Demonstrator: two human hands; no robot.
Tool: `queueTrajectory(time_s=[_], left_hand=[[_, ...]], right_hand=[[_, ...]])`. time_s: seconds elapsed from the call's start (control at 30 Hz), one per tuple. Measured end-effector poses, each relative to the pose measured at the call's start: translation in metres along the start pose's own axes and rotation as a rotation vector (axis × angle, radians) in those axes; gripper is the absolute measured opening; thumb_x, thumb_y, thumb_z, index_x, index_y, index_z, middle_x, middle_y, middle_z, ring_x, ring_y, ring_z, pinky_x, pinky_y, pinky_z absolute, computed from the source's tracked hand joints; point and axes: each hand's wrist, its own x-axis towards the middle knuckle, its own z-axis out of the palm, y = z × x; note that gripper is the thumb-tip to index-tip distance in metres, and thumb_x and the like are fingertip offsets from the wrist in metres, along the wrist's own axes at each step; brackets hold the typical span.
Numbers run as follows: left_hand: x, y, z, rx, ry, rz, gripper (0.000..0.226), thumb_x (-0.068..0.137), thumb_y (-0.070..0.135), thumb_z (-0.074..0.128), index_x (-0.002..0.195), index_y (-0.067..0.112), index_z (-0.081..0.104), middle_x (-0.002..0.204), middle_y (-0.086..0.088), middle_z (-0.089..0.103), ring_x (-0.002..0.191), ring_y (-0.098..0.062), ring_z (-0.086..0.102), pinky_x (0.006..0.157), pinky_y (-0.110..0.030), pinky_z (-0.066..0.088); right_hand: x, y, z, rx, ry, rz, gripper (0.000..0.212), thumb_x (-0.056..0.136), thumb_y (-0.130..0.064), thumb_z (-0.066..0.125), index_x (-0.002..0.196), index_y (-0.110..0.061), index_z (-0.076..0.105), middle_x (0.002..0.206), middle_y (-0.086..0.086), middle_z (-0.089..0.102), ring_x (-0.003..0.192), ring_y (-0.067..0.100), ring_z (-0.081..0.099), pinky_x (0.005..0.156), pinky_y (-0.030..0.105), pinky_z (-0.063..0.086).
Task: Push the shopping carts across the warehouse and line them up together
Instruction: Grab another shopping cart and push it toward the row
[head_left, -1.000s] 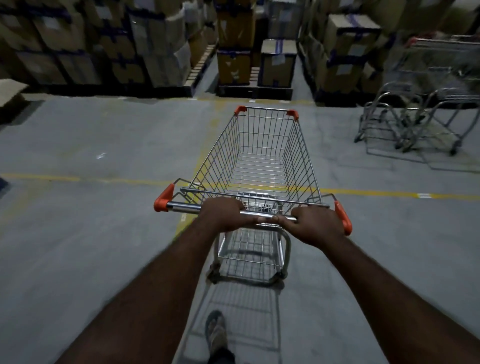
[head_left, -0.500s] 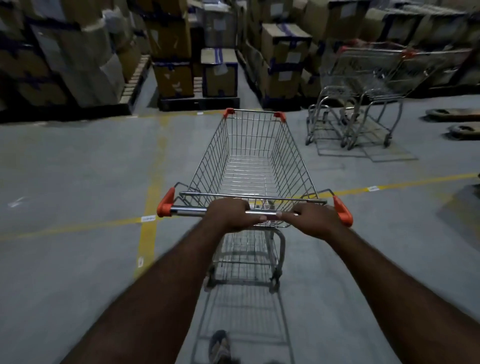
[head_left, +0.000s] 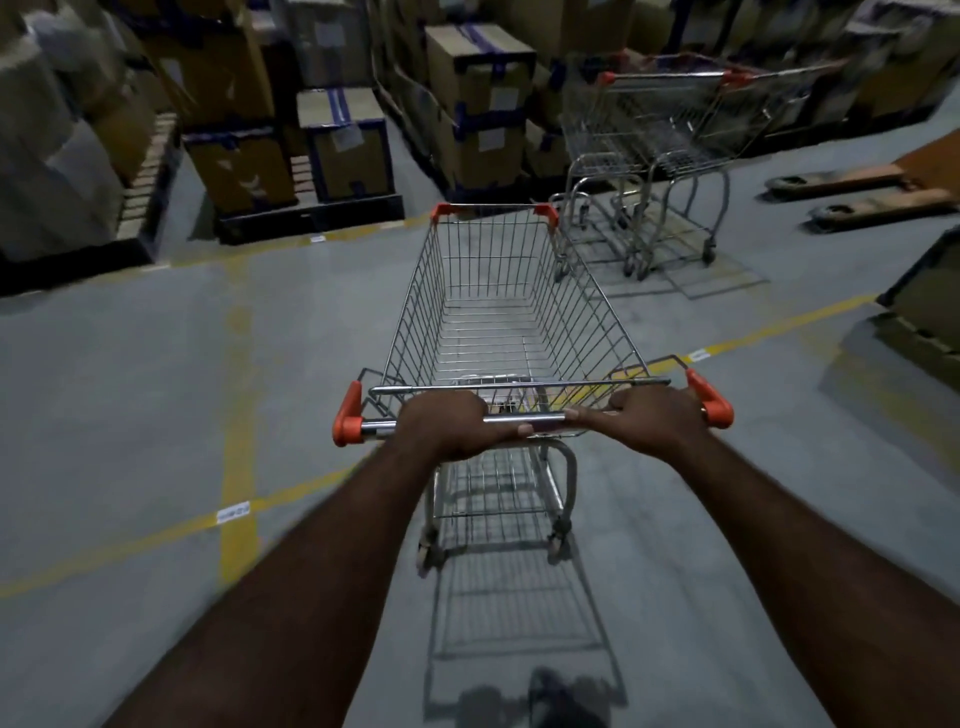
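The left grip (head_left: 447, 423) and right grip (head_left: 657, 418) are both curled over the handle bar (head_left: 540, 419), left near its middle and right towards the orange end cap (head_left: 709, 400), exactly as they held it a second ago. What has changed is the heading. A second ago the parked carts (head_left: 665, 130) sat blurred at the far right edge of the view, well apart from the pushed cart (head_left: 519, 332). Now they stand larger, ahead and to the right, and the pushed cart's front right corner (head_left: 545, 210) shows just beside their lower frames (how much floor really lies between them is hard to tell from this angle). The yellow line (head_left: 779, 327) that lay ahead of the basket now runs under it, so the cart has rolled forward across the grey floor (head_left: 156, 389) while swinging right.

For the task this looks like the end of the crossing and the start of the lining-up. The pushed cart sits left of the parked pair and seems to point along much the same line, so parking it beside them probably needs only a small steer. The stacked boxes (head_left: 478, 104) close behind leave little room to overshoot.
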Motion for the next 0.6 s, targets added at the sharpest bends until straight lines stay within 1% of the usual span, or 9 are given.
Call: queueTrajectory(time_s=[0.07, 0.1, 0.2, 0.27, 0.33, 0.4, 0.47, 0.53, 0.6], left_hand=[[0.027, 0.001, -0.008, 0.015, 0.01, 0.011, 0.087, 0.068, 0.1, 0.024, 0.074, 0.021, 0.062, 0.081, 0.001, 0.064, 0.084, -0.022, 0.064, 0.083, -0.037, 0.053], [0.042, 0.001, -0.012, 0.027, 0.019, 0.015, 0.086, 0.068, 0.1, 0.024, 0.072, 0.022, 0.059, 0.08, 0.001, 0.064, 0.084, -0.022, 0.063, 0.081, -0.036, 0.052], [0.09, 0.001, -0.024, 0.062, 0.031, 0.022, 0.087, 0.066, 0.101, 0.02, 0.068, 0.023, 0.056, 0.078, 0.002, 0.062, 0.083, -0.022, 0.063, 0.081, -0.036, 0.052], [0.124, 0.002, -0.035, 0.069, 0.038, 0.027, 0.09, 0.065, 0.102, 0.017, 0.072, 0.023, 0.06, 0.078, 0.002, 0.063, 0.081, -0.021, 0.063, 0.083, -0.038, 0.053], [0.161, 0.004, -0.047, 0.075, 0.055, 0.023, 0.095, 0.064, 0.103, 0.016, 0.079, 0.023, 0.064, 0.078, 0.003, 0.064, 0.081, -0.02, 0.062, 0.083, -0.038, 0.053], [0.196, 0.007, -0.06, 0.083, 0.067, 0.013, 0.094, 0.065, 0.103, 0.017, 0.081, 0.024, 0.065, 0.077, 0.004, 0.063, 0.081, -0.019, 0.063, 0.081, -0.036, 0.052], [0.229, 0.011, -0.073, 0.08, 0.08, -0.002, 0.088, 0.067, 0.101, 0.021, 0.079, 0.025, 0.063, 0.074, 0.006, 0.061, 0.079, -0.019, 0.062, 0.075, -0.032, 0.05], [0.261, 0.014, -0.085, 0.068, 0.097, -0.016, 0.083, 0.068, 0.1, 0.025, 0.074, 0.026, 0.06, 0.071, 0.006, 0.06, 0.076, -0.019, 0.061, 0.069, -0.031, 0.048], [0.292, 0.015, -0.095, 0.063, 0.11, -0.026, 0.083, 0.067, 0.101, 0.023, 0.073, 0.026, 0.059, 0.071, 0.006, 0.06, 0.076, -0.019, 0.061, 0.069, -0.031, 0.047]], right_hand=[[0.023, 0.009, -0.004, -0.021, -0.004, 0.007, 0.105, 0.057, -0.104, 0.004, 0.081, -0.026, 0.07, 0.089, -0.002, 0.07, 0.097, 0.022, 0.064, 0.09, 0.039, 0.04], [0.036, 0.014, -0.007, -0.019, -0.005, 0.008, 0.105, 0.057, -0.104, 0.004, 0.081, -0.025, 0.07, 0.087, -0.003, 0.069, 0.096, 0.022, 0.064, 0.088, 0.039, 0.038], [0.079, 0.033, -0.015, 0.001, -0.01, 0.005, 0.101, 0.058, -0.104, 0.007, 0.072, -0.022, 0.066, 0.076, -0.006, 0.063, 0.088, 0.021, 0.063, 0.081, 0.036, 0.039], [0.112, 0.047, -0.02, 0.032, -0.013, 0.008, 0.1, 0.058, -0.104, 0.01, 0.07, -0.022, 0.065, 0.074, -0.006, 0.062, 0.085, 0.021, 0.063, 0.081, 0.036, 0.041], [0.147, 0.062, -0.026, 0.042, -0.011, 0.001, 0.105, 0.054, -0.106, 0.005, 0.073, -0.023, 0.067, 0.079, -0.005, 0.065, 0.086, 0.021, 0.063, 0.084, 0.037, 0.043], [0.184, 0.077, -0.032, 0.032, -0.001, 0.002, 0.11, 0.052, -0.107, 0.002, 0.08, -0.024, 0.07, 0.085, -0.004, 0.068, 0.09, 0.021, 0.063, 0.085, 0.038, 0.043], [0.217, 0.094, -0.038, 0.029, 0.009, 0.003, 0.106, 0.059, -0.106, 0.008, 0.081, -0.024, 0.071, 0.086, -0.003, 0.069, 0.089, 0.021, 0.064, 0.081, 0.037, 0.04], [0.248, 0.109, -0.046, 0.029, 0.0, -0.011, 0.097, 0.065, -0.103, 0.014, 0.074, -0.023, 0.067, 0.083, -0.002, 0.068, 0.088, 0.021, 0.064, 0.077, 0.036, 0.036], [0.278, 0.122, -0.054, 0.029, -0.009, -0.023, 0.087, 0.07, -0.1, 0.019, 0.067, -0.023, 0.06, 0.082, -0.002, 0.066, 0.088, 0.022, 0.063, 0.08, 0.037, 0.036]])
